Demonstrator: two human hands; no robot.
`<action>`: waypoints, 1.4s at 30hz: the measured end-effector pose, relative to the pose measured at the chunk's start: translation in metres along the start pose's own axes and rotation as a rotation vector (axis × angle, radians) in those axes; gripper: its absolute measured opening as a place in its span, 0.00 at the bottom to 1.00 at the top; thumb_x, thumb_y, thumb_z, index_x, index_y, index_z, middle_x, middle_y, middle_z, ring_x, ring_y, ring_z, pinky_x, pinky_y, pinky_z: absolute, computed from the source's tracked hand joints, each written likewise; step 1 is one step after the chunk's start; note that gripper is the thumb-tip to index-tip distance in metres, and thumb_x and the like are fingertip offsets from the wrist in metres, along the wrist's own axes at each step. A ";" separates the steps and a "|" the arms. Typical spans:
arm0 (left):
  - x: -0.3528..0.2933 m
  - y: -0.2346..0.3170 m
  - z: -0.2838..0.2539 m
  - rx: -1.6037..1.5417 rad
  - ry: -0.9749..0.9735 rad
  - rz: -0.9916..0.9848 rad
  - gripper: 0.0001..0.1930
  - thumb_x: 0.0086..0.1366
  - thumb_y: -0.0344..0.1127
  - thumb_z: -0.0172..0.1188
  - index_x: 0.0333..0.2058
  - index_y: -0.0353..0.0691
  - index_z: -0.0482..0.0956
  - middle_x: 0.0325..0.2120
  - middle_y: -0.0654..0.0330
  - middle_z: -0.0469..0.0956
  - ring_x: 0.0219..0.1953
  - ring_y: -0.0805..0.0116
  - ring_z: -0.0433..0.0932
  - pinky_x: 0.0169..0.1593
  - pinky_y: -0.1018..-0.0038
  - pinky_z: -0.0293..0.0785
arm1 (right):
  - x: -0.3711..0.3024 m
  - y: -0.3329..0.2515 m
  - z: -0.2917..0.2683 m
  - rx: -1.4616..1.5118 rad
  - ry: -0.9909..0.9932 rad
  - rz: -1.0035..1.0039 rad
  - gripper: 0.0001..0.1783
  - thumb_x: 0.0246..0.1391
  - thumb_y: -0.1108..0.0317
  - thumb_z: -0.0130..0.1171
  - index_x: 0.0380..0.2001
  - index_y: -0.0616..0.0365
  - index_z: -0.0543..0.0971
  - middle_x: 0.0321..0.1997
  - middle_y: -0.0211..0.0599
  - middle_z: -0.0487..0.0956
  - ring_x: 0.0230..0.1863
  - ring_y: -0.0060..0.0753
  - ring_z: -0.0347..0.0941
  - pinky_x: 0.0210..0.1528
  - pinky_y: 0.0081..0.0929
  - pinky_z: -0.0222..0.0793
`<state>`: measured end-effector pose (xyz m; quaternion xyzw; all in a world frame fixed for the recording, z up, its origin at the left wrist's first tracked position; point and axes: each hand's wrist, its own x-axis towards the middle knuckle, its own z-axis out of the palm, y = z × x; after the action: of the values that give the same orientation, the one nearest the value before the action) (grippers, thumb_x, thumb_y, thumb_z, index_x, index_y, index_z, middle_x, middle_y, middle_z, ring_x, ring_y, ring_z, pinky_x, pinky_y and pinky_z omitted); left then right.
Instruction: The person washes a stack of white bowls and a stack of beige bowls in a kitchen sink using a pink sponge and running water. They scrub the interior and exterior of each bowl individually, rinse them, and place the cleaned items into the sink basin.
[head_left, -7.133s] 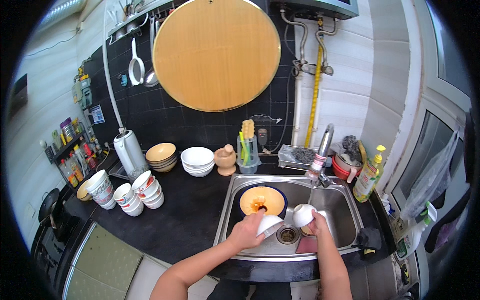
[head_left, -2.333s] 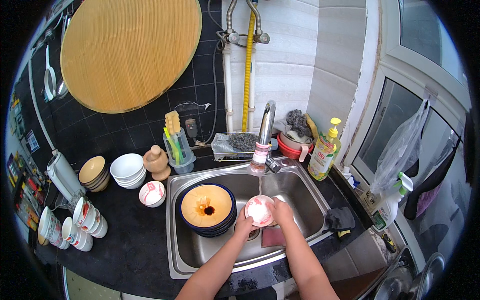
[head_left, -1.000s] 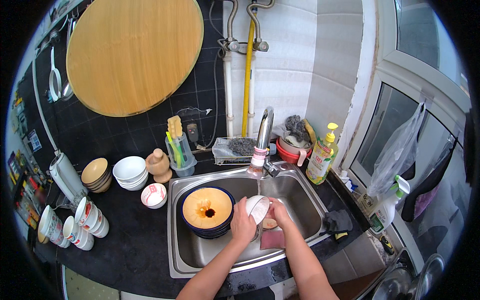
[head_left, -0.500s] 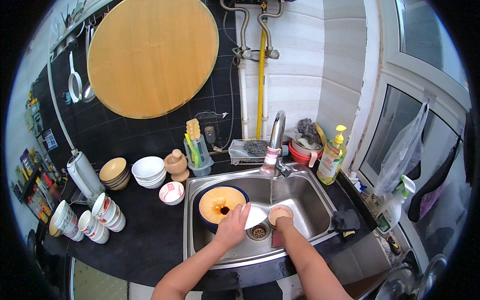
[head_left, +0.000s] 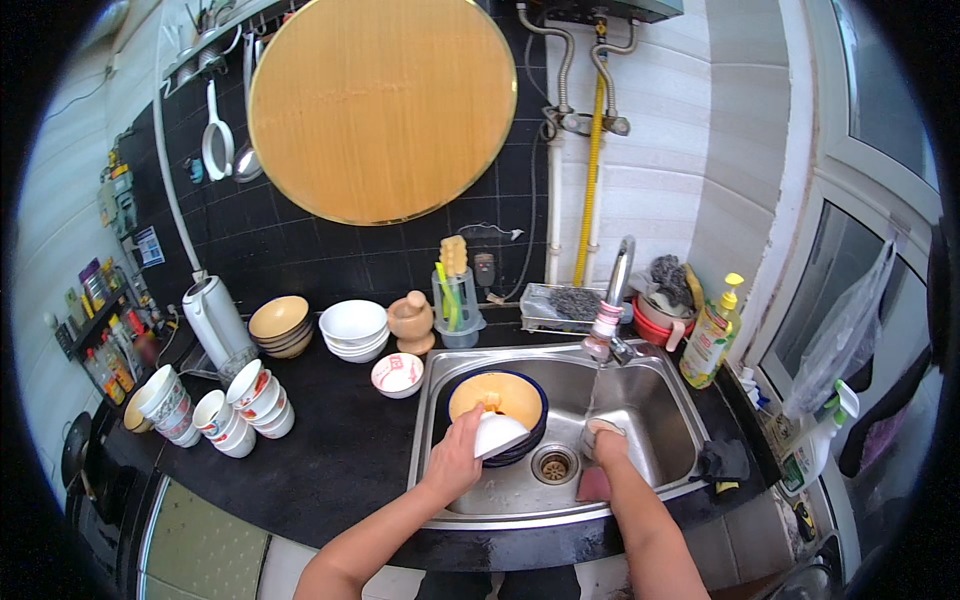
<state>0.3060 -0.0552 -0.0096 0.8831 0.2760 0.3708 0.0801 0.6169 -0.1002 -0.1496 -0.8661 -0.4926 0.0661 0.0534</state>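
My left hand (head_left: pixel 455 462) grips a small white bowl (head_left: pixel 498 437), tilted over a stack of yellow-lined bowls with dark rims (head_left: pixel 500 385) in the sink's left part. My right hand (head_left: pixel 608 450) is closed on a small pale bowl (head_left: pixel 590 432) in the right part, tipped on its side and partly hidden by the fingers. Water runs from the faucet (head_left: pixel 617 285) just above that bowl. A reddish cloth or sponge (head_left: pixel 594 485) lies beneath my right wrist, beside the drain (head_left: pixel 555 464).
The steel sink (head_left: pixel 520 512) is set in a black counter (head_left: pixel 330 450). Left of it stand a red-patterned bowl (head_left: pixel 398 374), stacked white bowls (head_left: pixel 355 325), a wooden mortar (head_left: pixel 410 325) and several patterned cups (head_left: pixel 265 400). A soap bottle (head_left: pixel 708 340) and dark cloth (head_left: pixel 724 462) are at right.
The whole view has swung left. My left hand's white bowl has moved further over the stacked bowls. The bowl in my right hand has tipped from facing up onto its side.
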 end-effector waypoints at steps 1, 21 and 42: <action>0.001 0.001 -0.006 -0.059 0.044 -0.066 0.34 0.47 0.20 0.50 0.56 0.34 0.53 0.45 0.45 0.66 0.46 0.45 0.68 0.47 0.61 0.68 | -0.003 0.001 -0.007 0.033 0.006 0.025 0.13 0.44 0.66 0.53 0.35 0.55 0.79 0.39 0.42 0.78 0.42 0.40 0.75 0.44 0.34 0.69; 0.066 -0.194 -0.025 -0.578 0.457 -1.255 0.16 0.51 0.19 0.47 0.41 0.27 0.63 0.35 0.43 0.71 0.21 0.51 0.78 0.14 0.66 0.77 | 0.013 0.008 0.015 0.062 0.028 0.054 0.10 0.45 0.64 0.53 0.31 0.52 0.80 0.34 0.42 0.79 0.39 0.41 0.75 0.42 0.34 0.69; 0.043 -0.188 -0.014 0.040 0.575 -0.989 0.20 0.55 0.41 0.58 0.41 0.33 0.66 0.36 0.50 0.68 0.36 0.55 0.70 0.42 0.66 0.67 | 0.002 -0.002 -0.015 0.250 0.174 0.083 0.12 0.49 0.64 0.51 0.36 0.54 0.78 0.34 0.47 0.78 0.38 0.46 0.74 0.41 0.39 0.69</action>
<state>0.2398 0.1243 -0.0385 0.5137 0.6742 0.5093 0.1491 0.6189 -0.0982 -0.1348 -0.8747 -0.4379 0.0537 0.2003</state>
